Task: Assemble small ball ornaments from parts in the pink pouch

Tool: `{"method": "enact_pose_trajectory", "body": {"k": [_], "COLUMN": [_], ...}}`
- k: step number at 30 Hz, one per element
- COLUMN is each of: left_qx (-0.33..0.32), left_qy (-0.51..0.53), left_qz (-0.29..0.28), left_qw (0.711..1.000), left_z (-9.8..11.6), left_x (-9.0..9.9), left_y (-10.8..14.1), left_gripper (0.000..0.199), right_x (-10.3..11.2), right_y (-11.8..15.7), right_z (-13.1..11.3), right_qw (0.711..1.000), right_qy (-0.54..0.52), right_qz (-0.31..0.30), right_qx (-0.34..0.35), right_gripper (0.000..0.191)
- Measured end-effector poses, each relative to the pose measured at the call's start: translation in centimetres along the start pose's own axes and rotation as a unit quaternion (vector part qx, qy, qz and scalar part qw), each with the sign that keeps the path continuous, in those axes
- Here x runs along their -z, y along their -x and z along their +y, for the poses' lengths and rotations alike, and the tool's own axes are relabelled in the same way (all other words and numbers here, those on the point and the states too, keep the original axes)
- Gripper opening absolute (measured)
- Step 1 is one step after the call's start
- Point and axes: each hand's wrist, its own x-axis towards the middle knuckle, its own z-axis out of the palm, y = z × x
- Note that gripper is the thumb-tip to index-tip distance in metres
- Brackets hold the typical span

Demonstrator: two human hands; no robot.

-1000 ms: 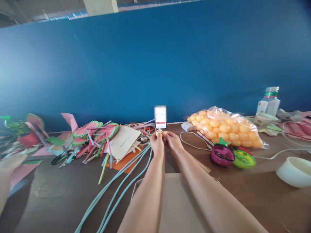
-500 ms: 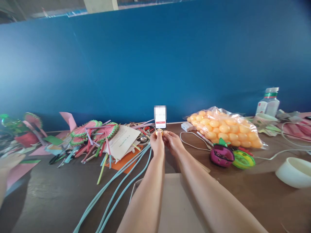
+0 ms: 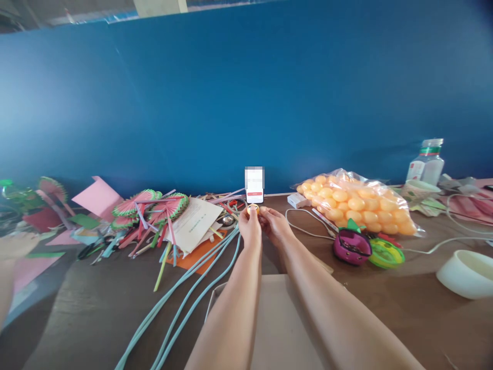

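Observation:
Side by side over the table, my left hand (image 3: 250, 226) and my right hand (image 3: 274, 225) have their fingers closed around a small round yellow thing (image 3: 253, 207), mostly covered by the fingertips. Just beyond them a phone (image 3: 254, 190) with a lit screen stands upright near the blue wall. Under my forearms lies a flat beige box or board (image 3: 283, 324). Light blue cables (image 3: 185, 293) run from beside my left hand toward the front edge.
Left of my hands lie paper fans (image 3: 169, 209), a white sheet (image 3: 197, 223) and scissors (image 3: 89, 247). On the right are a bag of orange balls (image 3: 356, 203), a purple pouch (image 3: 351, 249), a white bowl (image 3: 468, 275) and a bottle (image 3: 428, 164). Another person's blurred hand (image 3: 15, 246) is far left.
At the far left, the other person's hand has shifted slightly and a pink sheet beside the fans now shows flatter and wider. My hands have barely moved.

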Motion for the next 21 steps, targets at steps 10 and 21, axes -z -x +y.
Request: {"method": "enact_pose_trajectory", "body": {"k": [10, 21], "left_qx": [-0.003, -0.007], "left_qy": [-0.018, -0.026], "left_qz": [0.000, 0.003], "left_qw": [1.000, 1.000], "left_z": [0.27, -0.03], "left_x": [0.03, 0.03], "left_y": [0.11, -0.10], "left_gripper": [0.035, 0.035], "right_x": [0.29, -0.12], "right_y": [-0.11, 0.05], "right_z": [0.01, -0.11], "right_qw": [1.000, 0.999], "right_qy": [-0.017, -0.033], "right_qz": [-0.007, 0.015], "right_qx": [-0.012, -0.013], "right_gripper": [0.039, 0.039]}}
